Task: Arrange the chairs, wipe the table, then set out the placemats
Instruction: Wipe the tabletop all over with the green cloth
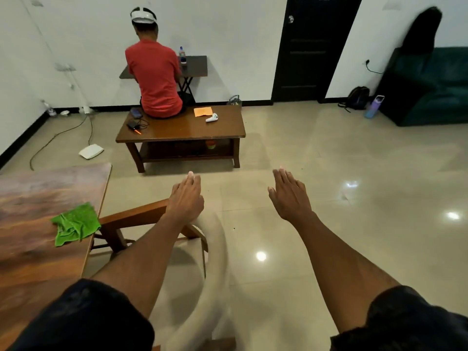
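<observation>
clearly early on: left grip (pixel 187 196) rests loosely on the chair (pixel 141 214) beside the bench (pixel 38 198), right grip (pixel 290 196) spread and empty; green cloth (pixel 76 224) lies unused, no placemats visible

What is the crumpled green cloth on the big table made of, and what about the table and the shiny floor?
The crumpled green cloth looks like soft, fuzzy microfibre. It lies in limp folds. The big table shows reddish-brown grain, so polished wood or a wood-look laminate. The beige floor seems to be glazed tile, with mirror-like light spots and thin joint lines.
</observation>
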`<state>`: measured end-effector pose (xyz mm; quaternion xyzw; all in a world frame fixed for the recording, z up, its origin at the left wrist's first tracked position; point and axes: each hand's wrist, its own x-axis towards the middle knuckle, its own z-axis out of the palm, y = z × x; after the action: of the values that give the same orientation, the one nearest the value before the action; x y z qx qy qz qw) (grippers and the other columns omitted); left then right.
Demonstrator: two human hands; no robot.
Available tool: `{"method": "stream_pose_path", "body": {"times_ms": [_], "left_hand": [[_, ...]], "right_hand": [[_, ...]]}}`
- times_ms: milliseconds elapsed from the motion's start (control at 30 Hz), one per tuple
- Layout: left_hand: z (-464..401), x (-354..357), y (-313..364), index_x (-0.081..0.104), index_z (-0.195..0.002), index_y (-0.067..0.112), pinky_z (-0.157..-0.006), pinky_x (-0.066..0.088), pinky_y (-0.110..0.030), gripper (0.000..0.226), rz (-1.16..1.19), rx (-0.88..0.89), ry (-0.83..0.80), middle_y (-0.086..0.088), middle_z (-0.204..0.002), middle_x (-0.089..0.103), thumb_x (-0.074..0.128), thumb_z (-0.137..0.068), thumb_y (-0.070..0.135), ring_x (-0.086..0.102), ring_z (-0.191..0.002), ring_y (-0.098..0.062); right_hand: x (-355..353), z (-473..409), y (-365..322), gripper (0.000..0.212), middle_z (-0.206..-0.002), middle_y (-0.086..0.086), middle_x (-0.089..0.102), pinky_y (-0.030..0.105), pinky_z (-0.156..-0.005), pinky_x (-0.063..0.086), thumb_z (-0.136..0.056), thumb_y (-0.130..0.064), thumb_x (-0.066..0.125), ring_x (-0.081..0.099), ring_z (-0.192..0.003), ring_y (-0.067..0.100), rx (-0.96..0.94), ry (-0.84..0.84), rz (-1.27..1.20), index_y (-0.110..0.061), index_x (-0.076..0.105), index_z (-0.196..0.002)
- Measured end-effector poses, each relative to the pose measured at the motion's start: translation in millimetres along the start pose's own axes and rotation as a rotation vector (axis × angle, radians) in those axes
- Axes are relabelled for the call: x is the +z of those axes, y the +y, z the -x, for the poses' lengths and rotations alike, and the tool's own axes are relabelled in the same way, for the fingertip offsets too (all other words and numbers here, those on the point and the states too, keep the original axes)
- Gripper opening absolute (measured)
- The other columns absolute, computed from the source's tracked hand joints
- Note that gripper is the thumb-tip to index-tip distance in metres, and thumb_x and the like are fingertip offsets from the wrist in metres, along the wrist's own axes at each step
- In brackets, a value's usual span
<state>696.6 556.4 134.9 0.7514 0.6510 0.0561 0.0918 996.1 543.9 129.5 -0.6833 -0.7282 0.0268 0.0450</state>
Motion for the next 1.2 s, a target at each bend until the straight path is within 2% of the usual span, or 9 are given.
{"method": "stream_pose_path", "body": {"times_ms": [200, 467, 633, 833, 1067, 1200], "left_hand": [[-14, 29, 76, 0.014, -0.167, 0.005, -0.130, 0.019, -0.048, 0.070, -0.037, -0.046, -0.047, -0.017, -0.175, 0.017, 0.048, -0.108, 0.019, 0.017, -0.163, -0.031], [-67, 43, 133, 0.020, -0.165, 0.004, -0.128, 0.022, -0.046, 0.066, -0.033, -0.074, -0.039, -0.017, -0.172, 0.026, 0.049, -0.107, 0.016, 0.027, -0.158, -0.032], [-108, 68, 123, 0.019, -0.165, 0.003, -0.128, 0.021, -0.047, 0.065, -0.029, -0.125, -0.062, -0.019, -0.174, 0.020, 0.046, -0.107, 0.015, 0.022, -0.161, -0.032], [-159, 96, 86, 0.021, -0.162, 0.003, -0.125, 0.026, -0.046, 0.061, 0.010, -0.245, -0.122, -0.018, -0.168, 0.029, 0.046, -0.108, 0.018, 0.031, -0.155, -0.033], [-232, 83, 43, 0.025, -0.159, 0.000, -0.121, 0.031, -0.046, 0.060, 0.073, -0.347, -0.106, -0.020, -0.163, 0.036, 0.048, -0.106, 0.017, 0.036, -0.151, -0.034], [-252, 74, 15, 0.023, -0.161, 0.000, -0.122, 0.030, -0.047, 0.063, 0.057, -0.433, -0.074, -0.021, -0.165, 0.032, 0.048, -0.106, 0.017, 0.032, -0.154, -0.034]], "right_hand": [[16, 23, 97, 0.059, -0.175, 0.017, 0.023, 0.047, -0.124, 0.029, -0.115, -0.034, 0.036, 0.024, -0.163, 0.033, 0.011, -0.038, -0.045, -0.008, 0.023, -0.167], [21, -7, 160, 0.057, -0.174, 0.017, 0.026, 0.047, -0.124, 0.031, -0.115, -0.033, 0.038, 0.024, -0.163, 0.033, -0.002, -0.017, -0.091, -0.007, 0.027, -0.165], [46, -54, 165, 0.060, -0.176, 0.016, 0.022, 0.045, -0.126, 0.027, -0.115, -0.034, 0.037, 0.020, -0.164, 0.031, -0.077, -0.074, -0.087, -0.008, 0.023, -0.167], [73, -133, 154, 0.060, -0.178, 0.014, 0.015, 0.042, -0.127, 0.024, -0.116, -0.035, 0.033, 0.014, -0.166, 0.028, -0.159, -0.163, -0.073, -0.010, 0.017, -0.169], [64, -254, 118, 0.062, -0.179, 0.011, 0.011, 0.042, -0.130, 0.019, -0.117, -0.037, 0.030, 0.008, -0.167, 0.026, -0.267, -0.201, -0.064, -0.012, 0.012, -0.170], [69, -311, 81, 0.063, -0.179, 0.012, 0.012, 0.043, -0.130, 0.020, -0.117, -0.038, 0.030, 0.009, -0.167, 0.027, -0.383, -0.239, -0.035, -0.011, 0.012, -0.170]]}}
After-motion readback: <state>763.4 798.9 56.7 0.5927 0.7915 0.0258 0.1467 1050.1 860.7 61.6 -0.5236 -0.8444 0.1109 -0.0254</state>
